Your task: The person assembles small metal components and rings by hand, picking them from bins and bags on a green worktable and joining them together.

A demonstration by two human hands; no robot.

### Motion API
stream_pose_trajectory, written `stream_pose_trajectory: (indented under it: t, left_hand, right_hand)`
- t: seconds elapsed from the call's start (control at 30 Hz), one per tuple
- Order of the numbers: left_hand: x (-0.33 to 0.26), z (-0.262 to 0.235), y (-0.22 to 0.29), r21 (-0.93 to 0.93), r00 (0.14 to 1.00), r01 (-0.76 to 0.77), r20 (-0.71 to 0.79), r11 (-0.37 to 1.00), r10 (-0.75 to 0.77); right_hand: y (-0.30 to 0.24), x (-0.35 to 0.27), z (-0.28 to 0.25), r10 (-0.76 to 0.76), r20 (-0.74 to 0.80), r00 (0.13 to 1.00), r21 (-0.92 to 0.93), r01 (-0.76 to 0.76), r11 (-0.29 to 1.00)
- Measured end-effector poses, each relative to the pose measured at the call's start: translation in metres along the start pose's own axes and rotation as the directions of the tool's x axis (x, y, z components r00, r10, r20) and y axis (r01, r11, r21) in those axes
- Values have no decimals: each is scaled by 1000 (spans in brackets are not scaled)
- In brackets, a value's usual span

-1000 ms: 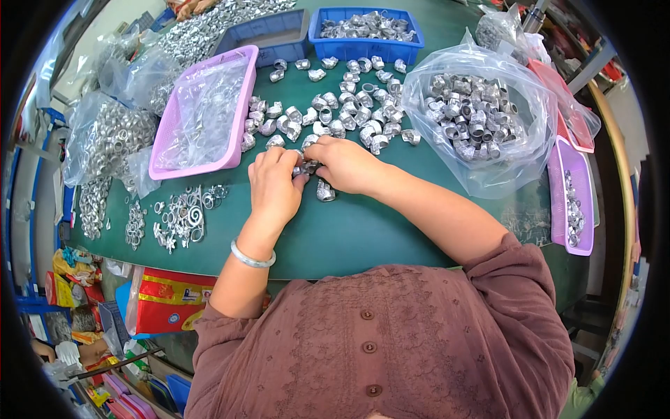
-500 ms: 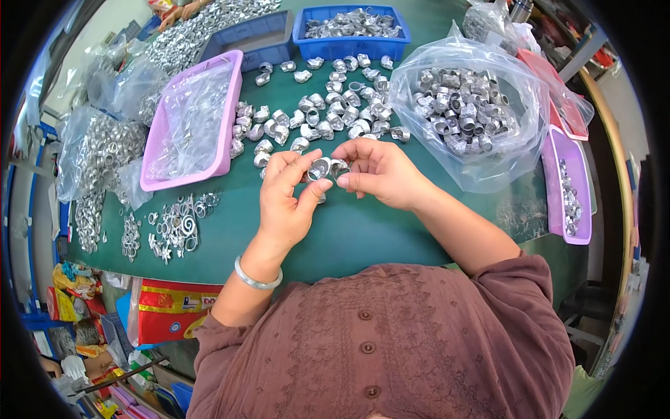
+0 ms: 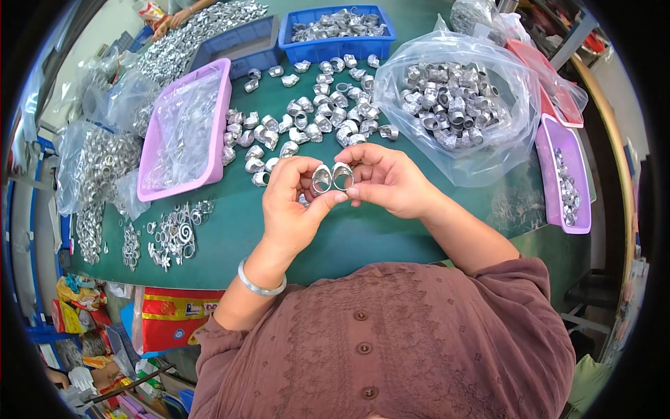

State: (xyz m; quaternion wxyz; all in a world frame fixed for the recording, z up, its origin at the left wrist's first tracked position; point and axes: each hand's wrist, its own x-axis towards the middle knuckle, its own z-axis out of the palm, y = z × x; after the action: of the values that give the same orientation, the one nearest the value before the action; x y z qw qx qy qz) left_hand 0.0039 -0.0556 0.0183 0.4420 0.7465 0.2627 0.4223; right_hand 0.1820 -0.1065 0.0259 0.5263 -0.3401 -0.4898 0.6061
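Observation:
Two silver-coloured metal rings meet side by side above the green table (image 3: 391, 237). One ring (image 3: 322, 179) is pinched in the fingers of my left hand (image 3: 289, 195). The other ring (image 3: 343, 177) is held by my right hand (image 3: 391, 183), its thumb at the ring's lower edge. Both rings are tilted so that their round openings show. A little more metal shows beneath the left fingers, too hidden to make out. Just beyond my hands lies a loose spread of chunky silver rings (image 3: 322, 112).
A pink basket (image 3: 218, 133) with clear plastic stands left, a clear bag (image 3: 513, 150) of rings right. Behind are a blue bin (image 3: 338, 50) of metal pieces and a grey-blue tray (image 3: 237, 52). Small ornaments (image 3: 183, 234) lie near left. Another person's hand (image 3: 167, 24) is at the far left.
The two rings have been turned so their openings show more plainly, and they now sit side by side. The view has shifted slightly, moving the table things a little left.

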Motion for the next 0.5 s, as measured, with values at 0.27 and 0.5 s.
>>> stream_pose_trajectory:
  t: [0.27,0.5]
  left_hand:
    - [4,2,6,-412,972,234,131,881,-197]
    - [6,0,6,-402,890,454,250,795,-382]
  right_hand:
    - [-11,-2,-7,87,-2,996,-27,-87,996]
    - [-11,0,-8,274,-74,959,156,-261,953]
